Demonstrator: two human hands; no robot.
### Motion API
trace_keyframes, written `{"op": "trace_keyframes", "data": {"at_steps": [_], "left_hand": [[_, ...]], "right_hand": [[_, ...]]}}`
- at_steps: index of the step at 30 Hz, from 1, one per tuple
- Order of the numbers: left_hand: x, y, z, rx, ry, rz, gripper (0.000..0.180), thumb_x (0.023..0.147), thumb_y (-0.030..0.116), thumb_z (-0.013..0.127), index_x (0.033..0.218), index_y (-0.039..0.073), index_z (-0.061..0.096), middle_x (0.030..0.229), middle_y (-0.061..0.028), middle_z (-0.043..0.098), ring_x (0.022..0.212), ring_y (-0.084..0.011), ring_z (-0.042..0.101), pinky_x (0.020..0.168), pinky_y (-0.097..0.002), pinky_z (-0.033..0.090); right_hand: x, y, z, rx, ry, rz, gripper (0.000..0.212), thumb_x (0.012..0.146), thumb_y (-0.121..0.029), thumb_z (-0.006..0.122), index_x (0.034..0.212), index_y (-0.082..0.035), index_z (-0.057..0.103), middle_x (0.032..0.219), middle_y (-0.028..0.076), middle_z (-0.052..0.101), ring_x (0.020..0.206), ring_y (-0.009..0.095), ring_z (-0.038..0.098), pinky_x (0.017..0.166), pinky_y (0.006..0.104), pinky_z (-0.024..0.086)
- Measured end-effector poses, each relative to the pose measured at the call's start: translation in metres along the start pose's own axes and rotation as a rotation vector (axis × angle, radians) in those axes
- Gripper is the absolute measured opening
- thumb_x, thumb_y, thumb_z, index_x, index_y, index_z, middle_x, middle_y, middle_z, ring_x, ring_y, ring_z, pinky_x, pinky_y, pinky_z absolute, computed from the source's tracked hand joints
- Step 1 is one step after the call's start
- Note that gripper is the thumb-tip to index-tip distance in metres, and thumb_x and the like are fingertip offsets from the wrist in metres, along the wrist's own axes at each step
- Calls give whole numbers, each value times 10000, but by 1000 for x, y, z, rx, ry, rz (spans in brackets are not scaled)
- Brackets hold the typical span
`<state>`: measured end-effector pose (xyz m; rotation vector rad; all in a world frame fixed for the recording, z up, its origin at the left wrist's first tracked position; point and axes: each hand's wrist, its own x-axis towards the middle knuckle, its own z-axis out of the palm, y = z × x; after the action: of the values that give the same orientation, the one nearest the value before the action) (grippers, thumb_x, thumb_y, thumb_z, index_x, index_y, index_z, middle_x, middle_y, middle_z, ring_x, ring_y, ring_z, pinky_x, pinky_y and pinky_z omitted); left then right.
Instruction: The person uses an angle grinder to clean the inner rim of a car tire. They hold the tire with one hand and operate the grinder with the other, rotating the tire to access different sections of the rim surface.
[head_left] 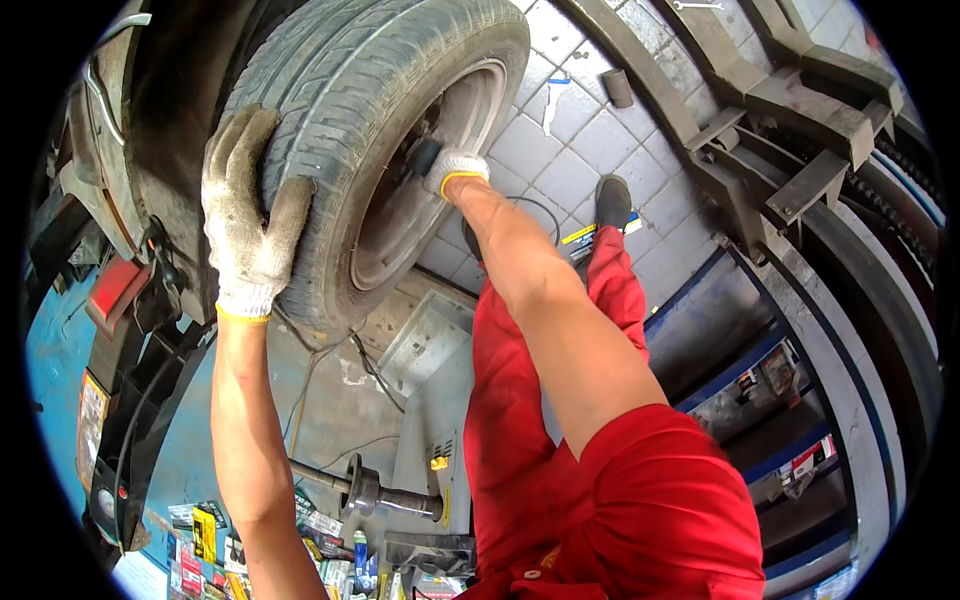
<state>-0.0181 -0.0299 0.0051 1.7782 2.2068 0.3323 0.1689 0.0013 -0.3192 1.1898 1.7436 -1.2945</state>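
Observation:
A car wheel (440,220) with a black tyre (375,85) stands upright at the upper middle. My left hand (250,205), in a dirty white knitted glove with a yellow cuff, lies against the tread, fingers stretched and thumb apart. My right hand (460,172), gloved the same way, reaches to the open side of the rim. Its fingers are curled and mostly hidden, beside a dark rounded piece (424,155) inside the rim. Whether that piece is a tool or part of the hub, I cannot tell.
A metal shaft with a flange (368,490) juts out at lower left above packets and small boxes (205,540). Dark steel beams (720,180) and a blue-edged shelf (720,320) stand at right. A metal cylinder (617,88) and wrench (698,6) lie on the tiles.

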Motion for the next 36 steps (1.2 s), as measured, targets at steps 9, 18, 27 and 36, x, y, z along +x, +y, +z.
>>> {"op": "trace_keyframes", "data": {"at_steps": [9,18,27,36], "left_hand": [[-1,0,1,5,14,13,636,834,166,718,1440,-2,626,1516,-272,567,1448,-459,496,1253,-526,351],[-7,-2,3,-13,10,4,684,814,164,716,1469,-6,609,1536,-276,550,1472,-456,475,1271,-525,326],[-17,-4,2,-18,20,5,691,814,173,710,1474,-3,606,1547,-275,539,1468,-463,476,1271,-531,325],[-20,-8,4,-16,27,26,690,821,172,709,1480,-1,602,1552,-283,536,1473,-470,470,1271,-536,322]], "right_hand": [[-29,-7,17,118,-63,9,502,957,-342,688,1404,-117,726,1433,159,711,1318,340,691,1083,445,559],[-22,-7,10,81,-50,25,449,1017,-367,628,1405,-164,730,1441,142,711,1333,320,688,1083,459,556],[-16,-18,12,54,2,50,423,951,-228,686,1339,-71,755,1378,198,735,1280,339,717,1024,465,594],[4,-15,23,25,71,48,391,961,-266,709,1301,-87,782,1342,165,760,1243,333,738,976,461,617]]}}
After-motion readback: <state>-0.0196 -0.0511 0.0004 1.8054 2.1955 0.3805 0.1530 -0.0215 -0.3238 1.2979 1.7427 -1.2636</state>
